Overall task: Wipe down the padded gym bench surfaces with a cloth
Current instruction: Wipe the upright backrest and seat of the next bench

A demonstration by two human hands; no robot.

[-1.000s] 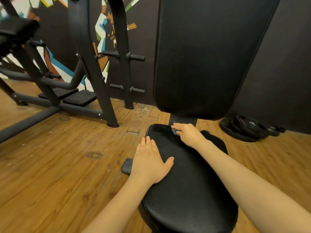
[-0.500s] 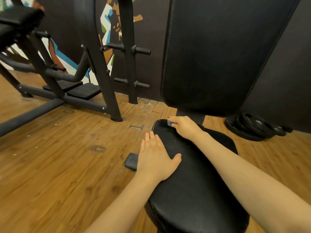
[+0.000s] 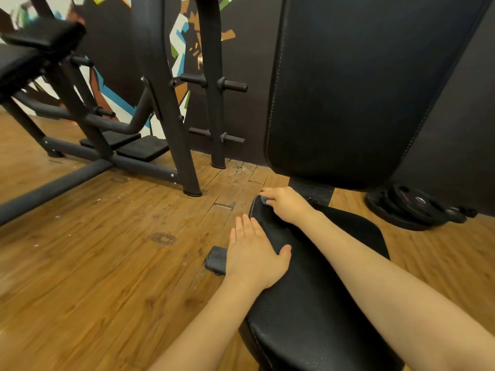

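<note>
Gym interior: black steel weight-machine frame [image 3: 166, 103] with plate-storage pegs, stacked black round weight plates [image 3: 413, 207] on worn wood-plank floor [image 3: 80, 263], black padded vinyl backrest [image 3: 361, 84], colourful geometric wall mural [image 3: 184, 41].

A black steel machine frame [image 3: 166, 108] is standing across the left and centre of the frame, its uprights reaching down onto the wooden plank floor [image 3: 88, 263]. Two flat black footplates [image 3: 126, 144] are sitting low inside that frame, at middle left. Short pegs [image 3: 233, 85] are sticking out from the centre upright. A colourful mural [image 3: 184, 46] is showing on the wall behind, at upper centre. Black weight plates [image 3: 412, 207] are lying stacked on the floor at middle right.
</note>
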